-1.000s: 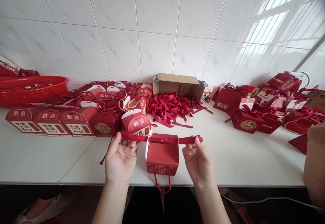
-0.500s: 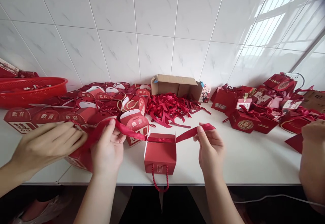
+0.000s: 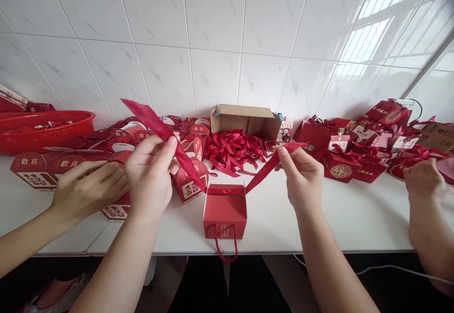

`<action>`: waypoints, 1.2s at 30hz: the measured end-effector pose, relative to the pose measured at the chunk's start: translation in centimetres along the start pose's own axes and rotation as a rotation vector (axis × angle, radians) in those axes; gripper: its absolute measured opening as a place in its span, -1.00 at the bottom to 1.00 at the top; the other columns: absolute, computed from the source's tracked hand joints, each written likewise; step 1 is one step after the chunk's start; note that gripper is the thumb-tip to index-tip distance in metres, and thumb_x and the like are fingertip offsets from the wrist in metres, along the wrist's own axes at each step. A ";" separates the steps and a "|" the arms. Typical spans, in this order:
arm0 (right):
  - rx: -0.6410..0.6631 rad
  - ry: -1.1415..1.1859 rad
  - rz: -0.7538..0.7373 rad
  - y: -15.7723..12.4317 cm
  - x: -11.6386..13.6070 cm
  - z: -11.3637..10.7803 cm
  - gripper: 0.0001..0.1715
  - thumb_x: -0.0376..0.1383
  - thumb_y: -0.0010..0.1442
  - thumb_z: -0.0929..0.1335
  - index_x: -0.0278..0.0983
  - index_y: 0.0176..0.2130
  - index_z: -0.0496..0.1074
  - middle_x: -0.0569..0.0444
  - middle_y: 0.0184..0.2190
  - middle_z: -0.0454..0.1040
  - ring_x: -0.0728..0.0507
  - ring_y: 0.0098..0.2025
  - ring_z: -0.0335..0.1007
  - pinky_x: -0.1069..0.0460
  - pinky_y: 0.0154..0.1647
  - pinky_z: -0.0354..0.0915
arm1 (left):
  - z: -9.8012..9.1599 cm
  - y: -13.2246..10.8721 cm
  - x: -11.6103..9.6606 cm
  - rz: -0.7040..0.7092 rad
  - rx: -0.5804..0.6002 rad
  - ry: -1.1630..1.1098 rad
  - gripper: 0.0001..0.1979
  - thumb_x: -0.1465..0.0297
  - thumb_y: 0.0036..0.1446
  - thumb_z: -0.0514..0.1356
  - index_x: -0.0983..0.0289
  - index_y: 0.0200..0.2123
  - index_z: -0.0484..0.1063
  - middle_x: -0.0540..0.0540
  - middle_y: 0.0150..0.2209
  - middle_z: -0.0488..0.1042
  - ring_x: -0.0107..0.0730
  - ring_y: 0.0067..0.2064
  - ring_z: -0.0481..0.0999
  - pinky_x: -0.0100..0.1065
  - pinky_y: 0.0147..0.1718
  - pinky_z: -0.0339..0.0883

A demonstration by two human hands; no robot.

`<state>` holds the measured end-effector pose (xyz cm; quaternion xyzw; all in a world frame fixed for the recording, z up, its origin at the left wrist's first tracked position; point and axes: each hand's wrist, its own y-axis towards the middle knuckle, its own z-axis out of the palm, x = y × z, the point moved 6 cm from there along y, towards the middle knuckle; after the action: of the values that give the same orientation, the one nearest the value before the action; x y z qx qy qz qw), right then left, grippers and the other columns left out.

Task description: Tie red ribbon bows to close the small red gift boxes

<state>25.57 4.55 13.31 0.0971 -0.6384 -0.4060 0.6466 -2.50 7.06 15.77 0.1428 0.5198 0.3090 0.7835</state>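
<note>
A small red gift box (image 3: 224,209) stands near the front edge of the table, its twisted red cord handle (image 3: 227,257) hanging over that edge. One red satin ribbon (image 3: 261,173) runs across the back of the box top, and both ends rise from its sides. On the left, my left hand (image 3: 152,171) pinches the ribbon between thumb and fingers, and a long tail sticks up past it. Opposite, my right hand (image 3: 300,173) pinches the other end, a short tail showing beyond the thumb. Both hands are above the table, apart from the box.
A co-worker's hand (image 3: 88,190) is close left of mine, among red printed boxes (image 3: 35,173). Another person's hand (image 3: 425,180) is far right, by finished-looking ribboned boxes (image 3: 340,169). Behind lie loose ribbons (image 3: 234,150), a cardboard box (image 3: 248,110) and a red basket (image 3: 71,133).
Both my hands have risen, drawing the ribbon ends up from near level into a steep V. The left ribbon tail now points upward. The far-right person's hand has moved left.
</note>
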 end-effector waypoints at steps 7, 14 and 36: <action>0.149 0.052 0.002 1.4 1.2 1.3 -0.78 -0.13 0.16 0.42 -0.23 -0.39 0.52 0.14 -0.53 0.43 -0.02 -0.51 0.29 0.06 -0.51 0.26 | 1.5 0.4 -0.7 -0.028 0.079 -0.027 -0.90 0.41 -0.08 0.38 0.30 -0.51 0.52 0.06 -0.43 0.52 -0.53 -0.53 0.32 -0.47 -0.67 0.11; 0.223 0.085 0.027 2.3 2.1 1.9 -0.78 -0.18 0.11 0.47 -0.22 -0.49 0.49 0.17 -0.58 0.37 0.01 -0.51 0.24 0.08 -0.51 0.20 | 2.1 0.5 -1.6 0.002 0.142 0.093 -0.98 0.40 -0.05 0.37 0.20 -0.48 0.59 0.02 -0.46 0.51 -0.40 -0.37 0.45 -0.40 -0.39 0.36; 0.589 0.436 0.415 1.7 2.0 4.8 -0.79 -0.12 0.16 0.43 -0.21 -0.36 0.55 0.12 -0.42 0.57 -0.05 -0.34 0.51 0.00 -0.18 0.41 | 5.2 -0.1 -1.7 -0.072 0.321 0.107 -0.93 0.35 0.06 0.32 0.22 -0.41 0.58 0.00 -0.45 0.51 -0.39 -0.36 0.48 -0.38 -0.34 0.37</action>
<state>21.67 6.26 16.66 0.2306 -0.5814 -0.0371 0.7793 1.80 6.40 19.13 0.2310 0.6082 0.2008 0.7324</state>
